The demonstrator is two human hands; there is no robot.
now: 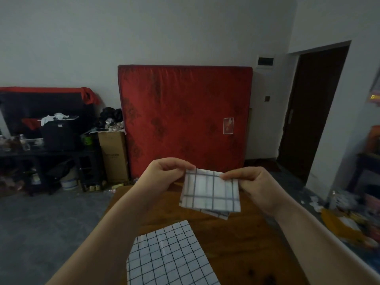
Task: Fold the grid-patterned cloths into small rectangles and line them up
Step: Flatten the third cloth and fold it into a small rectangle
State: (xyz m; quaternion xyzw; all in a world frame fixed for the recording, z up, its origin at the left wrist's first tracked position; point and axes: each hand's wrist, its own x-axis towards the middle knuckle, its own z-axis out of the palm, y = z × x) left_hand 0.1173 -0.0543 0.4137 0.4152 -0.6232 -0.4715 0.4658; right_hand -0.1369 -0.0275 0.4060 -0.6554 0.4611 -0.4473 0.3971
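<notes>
A folded white cloth with wide dark grid lines (209, 192) hangs in the air above the wooden table (246, 243). My left hand (166, 171) pinches its top left corner. Its top right edge is pinched by my right hand (253, 182). The cloth is folded into a small rectangle, with a lower layer peeking out at the bottom right. A second white cloth with a finer dark grid (168, 258) lies unfolded and flat on the table near me, below my left forearm.
A red mattress (185, 120) leans against the far wall behind the table. A cardboard box (113, 155) and a cluttered dark shelf (41, 145) stand at the left. A dark doorway (312, 112) is at the right, with clutter along the right edge.
</notes>
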